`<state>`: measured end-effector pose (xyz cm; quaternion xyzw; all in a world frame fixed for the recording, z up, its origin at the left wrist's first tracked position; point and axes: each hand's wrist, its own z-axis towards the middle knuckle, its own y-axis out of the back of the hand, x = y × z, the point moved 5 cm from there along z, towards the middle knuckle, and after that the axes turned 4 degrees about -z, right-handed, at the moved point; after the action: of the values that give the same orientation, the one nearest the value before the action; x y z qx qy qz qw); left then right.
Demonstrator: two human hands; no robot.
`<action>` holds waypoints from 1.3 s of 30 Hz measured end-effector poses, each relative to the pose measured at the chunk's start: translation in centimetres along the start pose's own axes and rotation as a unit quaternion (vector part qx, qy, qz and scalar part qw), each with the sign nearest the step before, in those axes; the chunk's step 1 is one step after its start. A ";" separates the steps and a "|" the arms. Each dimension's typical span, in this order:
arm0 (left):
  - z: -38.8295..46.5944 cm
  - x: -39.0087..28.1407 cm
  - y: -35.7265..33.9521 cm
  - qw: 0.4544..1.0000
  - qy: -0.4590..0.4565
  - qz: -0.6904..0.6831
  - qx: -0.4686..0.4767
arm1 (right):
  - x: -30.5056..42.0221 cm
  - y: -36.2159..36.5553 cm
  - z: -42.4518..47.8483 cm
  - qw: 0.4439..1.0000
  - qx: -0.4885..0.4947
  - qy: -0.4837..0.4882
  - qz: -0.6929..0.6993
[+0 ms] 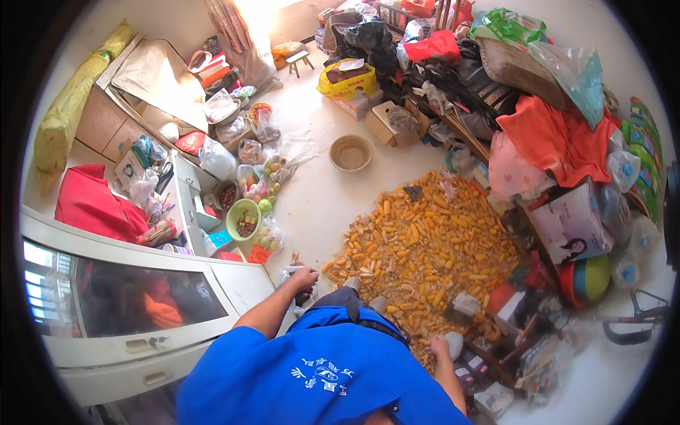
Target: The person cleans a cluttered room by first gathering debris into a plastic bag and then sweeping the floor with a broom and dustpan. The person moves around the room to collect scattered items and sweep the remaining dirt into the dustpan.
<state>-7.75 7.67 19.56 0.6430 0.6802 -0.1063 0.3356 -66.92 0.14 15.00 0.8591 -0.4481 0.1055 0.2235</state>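
Observation:
My left hand hangs beside the white cabinet at the lower middle, its fingers curled; whether it holds anything does not show. Close below it are a clear plastic bag and something dark. My right hand is low at my other side, near the lower edge of a large heap of yellow corn cobs on the floor. A pale rounded thing lies right beside it, and whether the fingers touch it is unclear. My feet stand at the heap's near left edge.
A round basin stands on the floor beyond the heap. Fruit in bags and a green bowl line the left cabinets. Cardboard boxes, bags and clothes are piled at the right. A small stool stands at the back.

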 end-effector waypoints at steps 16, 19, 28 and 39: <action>4.7 9.8 -5.6 0.993 0.011 -0.038 0.112 | -8.2 3.2 -2.2 0.995 -0.026 -0.099 -0.009; 6.7 9.9 -6.2 0.989 0.012 -0.063 0.137 | -7.7 3.2 -3.0 0.994 -0.036 -0.103 0.011; 8.2 -3.1 -7.2 0.972 0.058 -0.125 0.192 | -12.0 5.5 6.4 0.911 -0.019 -0.024 -0.411; 21.1 -7.3 5.7 0.948 0.066 0.173 0.260 | 11.6 -2.7 -6.2 0.965 -0.257 0.056 0.015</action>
<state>3.99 -9.52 9.63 0.8213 0.5277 -0.1774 0.1246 -57.86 -3.94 24.05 0.7588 -0.4597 0.0378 0.4598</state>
